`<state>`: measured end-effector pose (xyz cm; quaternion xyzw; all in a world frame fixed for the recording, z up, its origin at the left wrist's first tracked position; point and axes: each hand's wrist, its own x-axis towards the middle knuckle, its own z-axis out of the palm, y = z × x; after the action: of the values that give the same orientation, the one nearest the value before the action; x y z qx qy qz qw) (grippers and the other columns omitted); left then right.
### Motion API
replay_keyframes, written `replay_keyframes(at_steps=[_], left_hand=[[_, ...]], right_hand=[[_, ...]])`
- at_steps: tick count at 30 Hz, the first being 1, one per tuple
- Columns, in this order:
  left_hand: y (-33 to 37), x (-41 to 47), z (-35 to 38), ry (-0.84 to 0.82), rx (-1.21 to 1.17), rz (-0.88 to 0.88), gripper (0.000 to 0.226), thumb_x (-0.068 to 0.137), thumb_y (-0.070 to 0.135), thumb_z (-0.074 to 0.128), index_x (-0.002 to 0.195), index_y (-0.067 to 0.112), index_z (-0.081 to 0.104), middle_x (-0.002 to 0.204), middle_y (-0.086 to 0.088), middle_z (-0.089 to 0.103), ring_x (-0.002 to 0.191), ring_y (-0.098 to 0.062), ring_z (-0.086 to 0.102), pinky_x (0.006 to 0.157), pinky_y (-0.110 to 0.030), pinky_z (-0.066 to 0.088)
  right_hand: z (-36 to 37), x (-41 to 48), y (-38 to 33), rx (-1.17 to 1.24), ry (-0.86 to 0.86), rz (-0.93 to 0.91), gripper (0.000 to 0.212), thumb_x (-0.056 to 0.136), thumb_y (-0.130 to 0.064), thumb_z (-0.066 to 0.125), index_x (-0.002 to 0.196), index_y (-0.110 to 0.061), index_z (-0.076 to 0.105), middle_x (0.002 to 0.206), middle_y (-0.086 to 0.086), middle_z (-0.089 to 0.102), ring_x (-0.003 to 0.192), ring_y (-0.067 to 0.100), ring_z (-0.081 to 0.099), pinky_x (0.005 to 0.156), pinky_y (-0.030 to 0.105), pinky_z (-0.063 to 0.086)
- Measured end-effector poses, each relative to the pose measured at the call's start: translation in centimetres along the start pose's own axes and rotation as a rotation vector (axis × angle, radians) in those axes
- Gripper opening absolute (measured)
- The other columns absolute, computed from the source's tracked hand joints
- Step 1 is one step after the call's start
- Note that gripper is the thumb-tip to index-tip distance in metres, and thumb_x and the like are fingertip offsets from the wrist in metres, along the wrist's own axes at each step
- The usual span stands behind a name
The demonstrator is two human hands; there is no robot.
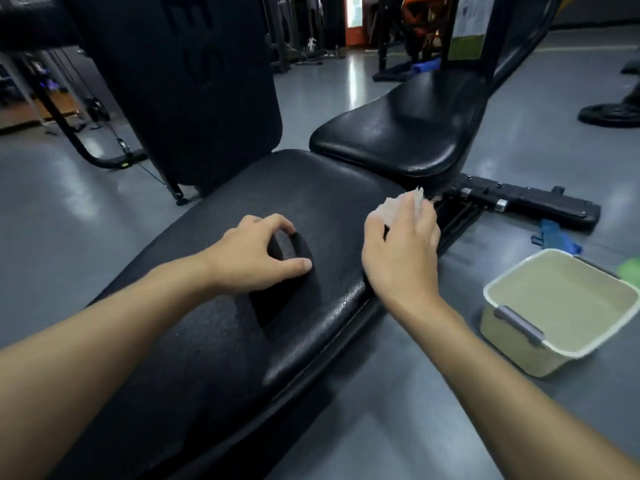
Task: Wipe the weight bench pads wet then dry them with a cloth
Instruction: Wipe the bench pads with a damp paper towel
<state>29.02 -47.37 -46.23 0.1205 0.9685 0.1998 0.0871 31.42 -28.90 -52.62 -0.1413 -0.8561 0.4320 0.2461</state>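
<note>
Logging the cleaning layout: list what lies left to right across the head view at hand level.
left hand on the bench pad → right hand gripping the white cloth → cream plastic tub on the floor

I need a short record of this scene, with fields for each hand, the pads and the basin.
left hand: grips a dark sponge-like block on the long pad
right hand: holds a white cloth at that pad's right edge
seat pad: no hand on it
basin: on the floor, seems to hold water
</note>
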Motion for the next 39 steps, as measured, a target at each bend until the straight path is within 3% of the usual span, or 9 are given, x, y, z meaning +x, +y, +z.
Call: replay_keyframes(at_steps=[3, 5, 9, 17, 22, 26, 28, 32, 39], left_hand=[[-0.2, 3.4, -2.2, -0.049, -0.088, -0.134, 0.095, 0.062, 0.072, 0.075, 0.143, 0.040, 0.036, 0.136, -0.006, 0.049, 0.112, -0.016, 0.064, 0.091, -0.036, 0.052], [-0.5, 5.0, -2.8, -0.168, -0.031, -0.252, 0.127, 0.045, 0.083, 0.073, 0.152, 0.049, 0.012, 0.163, -0.011, 0.011, 0.148, -0.030, 0.022, 0.117, -0.047, 0.029], [-0.4, 6.1, -1.5, -0.305, 0.017, -0.352, 0.127, 0.061, 0.068, 0.077, 0.150, 0.051, -0.013, 0.162, -0.008, -0.022, 0.147, -0.045, -0.015, 0.120, -0.056, 0.007], [-0.4, 6.2, -1.1, -0.332, -0.005, -0.405, 0.126, 0.069, 0.059, 0.079, 0.125, 0.069, -0.033, 0.156, 0.001, -0.037, 0.144, -0.038, -0.029, 0.110, -0.075, 0.012], [0.8, 6.0, -1.4, -0.362, -0.034, -0.445, 0.126, 0.075, 0.050, 0.079, 0.136, 0.061, -0.030, 0.152, 0.002, -0.045, 0.141, -0.036, -0.035, 0.104, -0.080, 0.008], [0.6, 6.4, -1.3, -0.363, -0.025, -0.435, 0.129, 0.072, 0.053, 0.080, 0.137, 0.058, -0.032, 0.150, -0.002, -0.046, 0.139, -0.038, -0.037, 0.105, -0.080, 0.007], [1.0, 6.5, -1.2, -0.365, 0.007, -0.434, 0.131, 0.068, 0.055, 0.082, 0.141, 0.056, -0.027, 0.154, -0.006, -0.039, 0.142, -0.041, -0.032, 0.107, -0.078, 0.010], [-0.7, 9.7, -4.6, -0.260, 0.050, -0.367, 0.111, 0.059, 0.061, 0.084, 0.141, 0.053, 0.011, 0.154, -0.009, 0.010, 0.143, -0.040, 0.012, 0.105, -0.068, 0.029], [-4.0, 13.5, -4.9, -0.304, -0.003, -0.444, 0.133, 0.067, 0.051, 0.084, 0.146, 0.050, -0.023, 0.158, -0.003, -0.034, 0.145, -0.041, -0.024, 0.105, -0.079, 0.009]], right_hand=[[-2.2, 0.7, 0.9, -0.240, -0.150, -0.039, 0.052, 0.100, -0.045, 0.028, 0.149, -0.030, 0.027, 0.157, 0.009, 0.015, 0.145, 0.026, 0.013, 0.116, 0.049, 0.015], [-3.0, 0.6, 1.0, -0.172, -0.234, -0.007, 0.059, 0.101, -0.042, 0.035, 0.155, -0.033, 0.016, 0.158, 0.007, 0.010, 0.143, 0.024, 0.011, 0.116, 0.044, 0.016], [-3.3, 1.8, 0.0, -0.086, -0.329, 0.003, 0.073, 0.097, -0.036, 0.047, 0.156, -0.021, 0.006, 0.148, 0.003, 0.024, 0.134, 0.022, 0.030, 0.113, 0.041, 0.031], [-2.6, 9.9, -2.5, -0.425, -0.613, -0.061, 0.077, 0.096, -0.050, 0.044, 0.154, -0.007, 0.017, 0.146, 0.015, 0.038, 0.130, 0.032, 0.042, 0.106, 0.043, 0.037], [-3.7, 10.1, -2.5, -0.447, -0.672, -0.105, 0.079, 0.093, -0.033, 0.052, 0.155, -0.003, 0.013, 0.146, 0.015, 0.041, 0.128, 0.032, 0.045, 0.105, 0.039, 0.036], [-1.2, 11.8, -4.2, -0.546, -0.671, -0.115, 0.076, 0.097, -0.042, 0.043, 0.154, -0.001, 0.014, 0.144, 0.016, 0.043, 0.125, 0.032, 0.049, 0.104, 0.040, 0.038], [-0.1, 12.4, -5.3, -0.598, -0.675, -0.085, 0.077, 0.099, -0.048, 0.037, 0.154, 0.000, 0.012, 0.142, 0.016, 0.045, 0.123, 0.031, 0.051, 0.100, 0.040, 0.040], [-0.3, 12.9, -5.3, -0.611, -0.719, -0.096, 0.071, 0.100, -0.046, 0.036, 0.154, -0.006, 0.014, 0.144, 0.015, 0.044, 0.126, 0.030, 0.049, 0.101, 0.038, 0.038], [1.5, 13.2, -6.6, -0.685, -0.681, 0.000, 0.073, 0.097, -0.047, 0.043, 0.151, -0.003, 0.021, 0.139, 0.013, 0.049, 0.122, 0.031, 0.052, 0.094, 0.039, 0.041]])
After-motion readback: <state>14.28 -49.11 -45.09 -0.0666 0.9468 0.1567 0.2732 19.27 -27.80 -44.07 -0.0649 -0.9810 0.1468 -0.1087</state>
